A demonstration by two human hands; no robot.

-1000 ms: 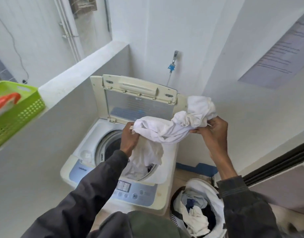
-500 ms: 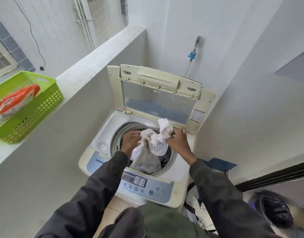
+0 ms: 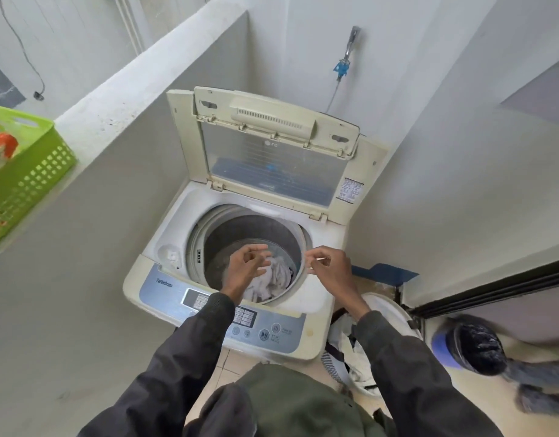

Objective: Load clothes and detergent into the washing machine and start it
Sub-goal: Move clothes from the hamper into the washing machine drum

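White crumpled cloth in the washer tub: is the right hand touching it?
Apart. The head view shows the right hand empty above the tub's rim, with bare rim between it and the white crumpled cloth lying down inside.

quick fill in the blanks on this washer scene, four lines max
1. The lid of the washer is ____.
2. The white cloth lies inside the washer's ____.
3. The left hand and right hand hold ____.
4. The basket on the ledge is ____.
Missing words: open; drum; nothing; green.
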